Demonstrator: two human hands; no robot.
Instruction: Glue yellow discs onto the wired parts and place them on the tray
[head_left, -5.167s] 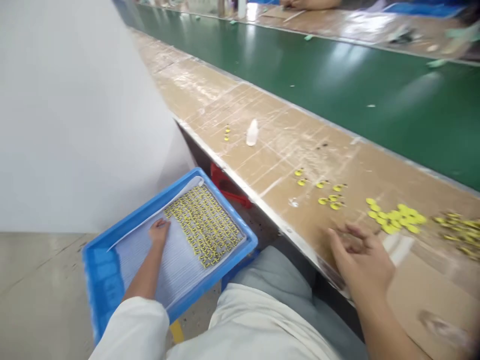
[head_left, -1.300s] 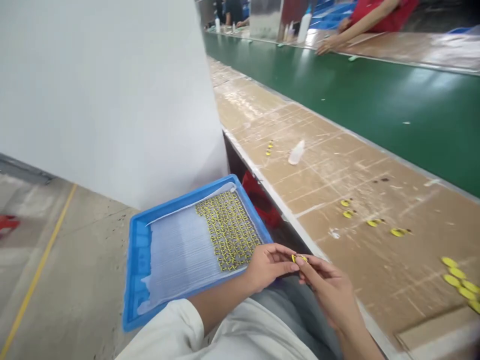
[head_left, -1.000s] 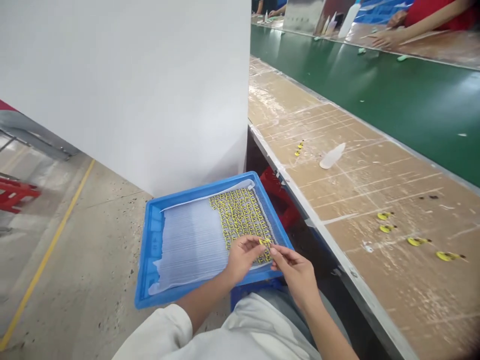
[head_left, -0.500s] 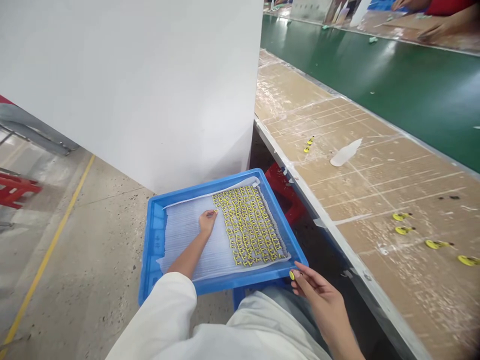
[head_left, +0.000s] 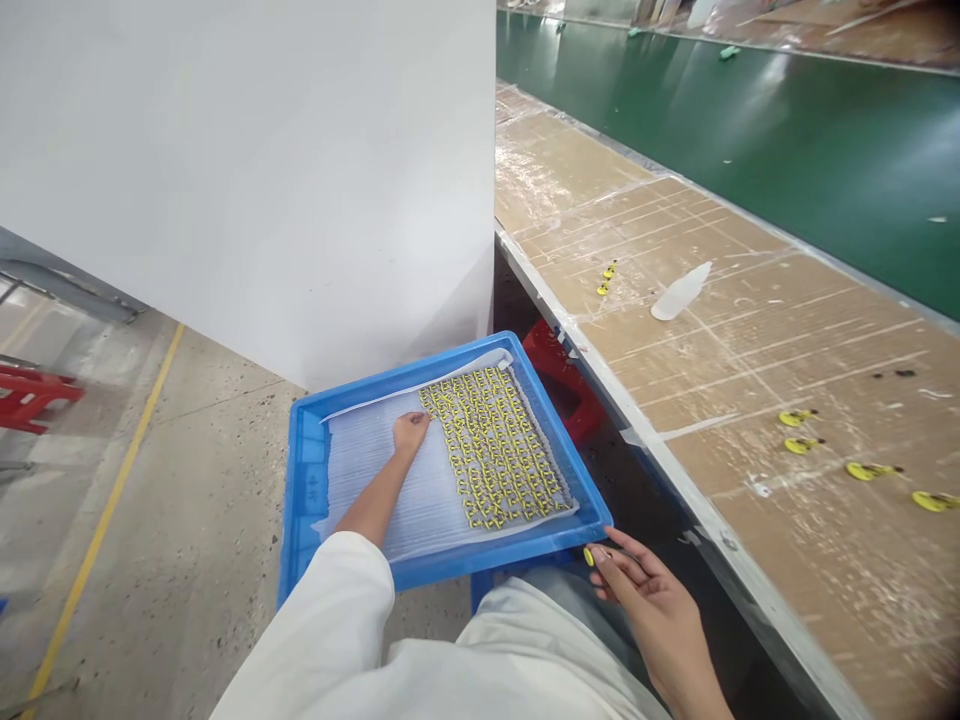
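Observation:
My left hand (head_left: 410,432) is inside a blue plastic tray (head_left: 302,490), pinched at the left edge of the rows of small yellow-and-black pieces (head_left: 499,450). Whatever its fingertips hold is too small to make out. The pieces stand close together on a white ribbed liner (head_left: 360,470) and cover its right part. Just outside the tray's near right corner, my right hand (head_left: 649,595) grips a small yellow disc piece (head_left: 589,556) between thumb and fingers. Its index finger reaches to the tray's rim.
A cardboard-covered bench (head_left: 720,380) runs along the right, bearing several loose yellow pieces (head_left: 799,445) and a white pointed bottle (head_left: 681,292). Beyond it lies a green belt (head_left: 720,120). A white panel (head_left: 262,180) stands behind the tray. Red stools (head_left: 559,380) are under the bench.
The view has shifted slightly, and the other person's hands at the top right are out of sight. My left fingertips are now closer against the pieces. My right hand still holds its yellow disc piece.

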